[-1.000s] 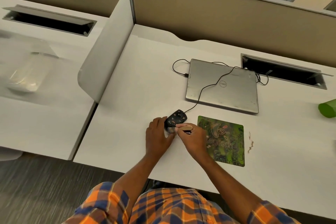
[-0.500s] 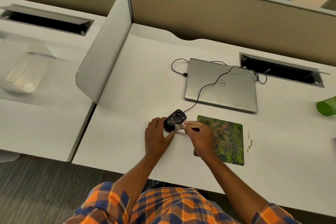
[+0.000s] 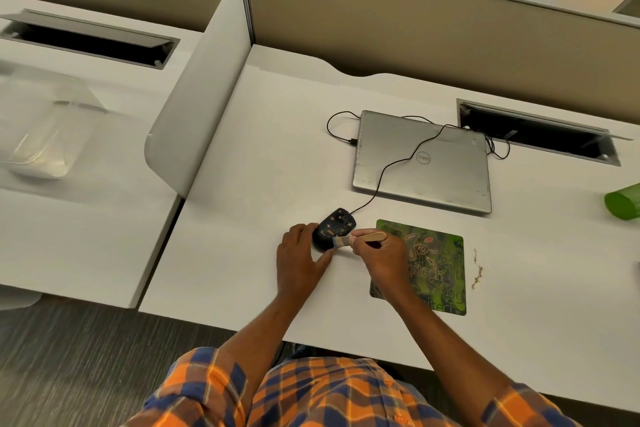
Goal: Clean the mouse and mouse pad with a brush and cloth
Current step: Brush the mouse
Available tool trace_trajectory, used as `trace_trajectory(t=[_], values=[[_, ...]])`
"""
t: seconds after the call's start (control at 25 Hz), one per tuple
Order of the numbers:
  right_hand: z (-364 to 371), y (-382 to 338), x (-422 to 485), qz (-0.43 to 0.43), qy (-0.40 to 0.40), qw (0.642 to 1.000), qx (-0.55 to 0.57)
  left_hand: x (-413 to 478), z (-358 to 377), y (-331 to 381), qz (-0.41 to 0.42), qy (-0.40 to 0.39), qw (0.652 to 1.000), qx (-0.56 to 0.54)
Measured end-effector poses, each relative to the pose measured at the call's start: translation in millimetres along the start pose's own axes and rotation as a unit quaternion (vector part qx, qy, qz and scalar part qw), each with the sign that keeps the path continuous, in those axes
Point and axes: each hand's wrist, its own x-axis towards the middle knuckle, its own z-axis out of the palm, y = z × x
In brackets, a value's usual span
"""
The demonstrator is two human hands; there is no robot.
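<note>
A black wired mouse (image 3: 335,226) dotted with brown crumbs sits on the white desk (image 3: 263,184), just left of the green patterned mouse pad (image 3: 437,253). My left hand (image 3: 300,260) cups the mouse's near left side and holds it steady. A small brush (image 3: 360,239) with a pale wooden handle is gripped in my right hand (image 3: 381,258), which rests over the pad's left edge. The bristles touch the mouse's near right side. No cloth is in view.
A closed silver laptop (image 3: 436,170) lies behind the pad, with the mouse cable (image 3: 391,166) running over its lid. Brown crumbs (image 3: 477,270) lie right of the pad. A green object (image 3: 623,201) is at the right edge. A white divider panel (image 3: 197,107) stands on the left.
My right hand has drawn the brush to the right along the mouse and onto the pad's edge. The left hand and the mouse have stayed put.
</note>
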Motion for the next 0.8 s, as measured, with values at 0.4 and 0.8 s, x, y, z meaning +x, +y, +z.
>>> trace_trajectory(t=[0.4,0.8], values=[[-17,-1,12,-0.011,0.003,1.0,0.0,1,-1,-1,-0.007,-0.01,1.0,-0.008],[-16,-11,29,-0.008,-0.016,0.999,-0.031,3,-4,-2,0.0,-0.018,1.0,-0.002]])
